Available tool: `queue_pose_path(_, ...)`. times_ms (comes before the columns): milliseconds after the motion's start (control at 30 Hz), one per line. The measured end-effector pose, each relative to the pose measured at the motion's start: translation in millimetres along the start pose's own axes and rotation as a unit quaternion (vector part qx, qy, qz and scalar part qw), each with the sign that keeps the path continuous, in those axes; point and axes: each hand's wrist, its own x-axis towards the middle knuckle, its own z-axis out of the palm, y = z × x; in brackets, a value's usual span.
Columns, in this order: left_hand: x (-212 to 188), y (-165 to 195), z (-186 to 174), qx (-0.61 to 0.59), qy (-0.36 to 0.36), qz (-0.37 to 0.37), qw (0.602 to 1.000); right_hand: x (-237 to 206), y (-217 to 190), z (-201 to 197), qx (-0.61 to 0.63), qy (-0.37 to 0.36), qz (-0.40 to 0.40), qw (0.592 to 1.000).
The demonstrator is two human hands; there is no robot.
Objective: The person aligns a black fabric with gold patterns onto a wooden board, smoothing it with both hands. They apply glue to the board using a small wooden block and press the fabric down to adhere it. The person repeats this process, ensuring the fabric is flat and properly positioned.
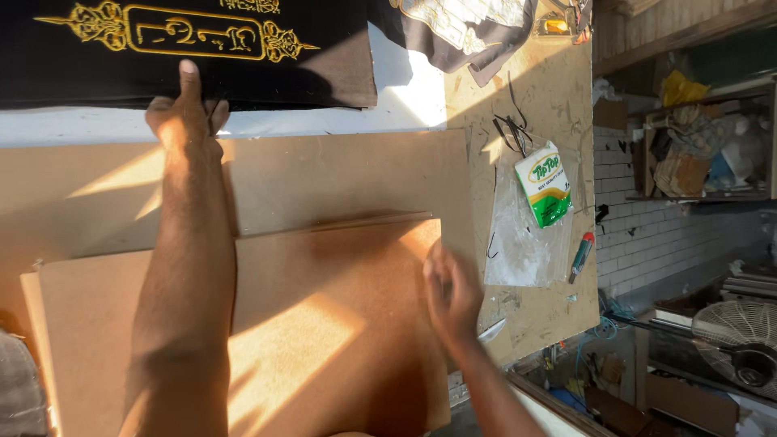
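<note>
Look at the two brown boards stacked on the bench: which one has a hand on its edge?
The upper board, lying on the larger board. The right hand is at its right edge; the left hand reaches past both to the black cloth.

**Layout of boards, cloth and tools on the surface**

Upper board (324,340) lies on lower board (324,178); embroidered cloth (97,73) beyond both. Right of the boards: packet (544,184) on plastic sheet (522,243), cutter (581,255) at its right, on the surface (558,89).
</note>
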Motion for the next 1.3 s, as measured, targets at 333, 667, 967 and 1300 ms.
queue_pose_path(333,12,-25,13,0.05,0.026,0.125,0.991,304,105,127,-0.282,-0.132,-0.129,0.942)
queue_pose_path(667,10,-20,14,0.046,0.031,0.104,0.993,338,95,78,-0.277,0.156,-0.324,0.891)
queue_pose_path(967,-57,2,32,0.263,0.141,0.254,0.92,239,-1,-156,-0.355,0.252,-0.366,0.823)
queue_pose_path(1300,-420,-6,-92,0.261,-0.463,0.559,0.637,-59,-124,-253,-0.293,0.249,-0.414,0.825)
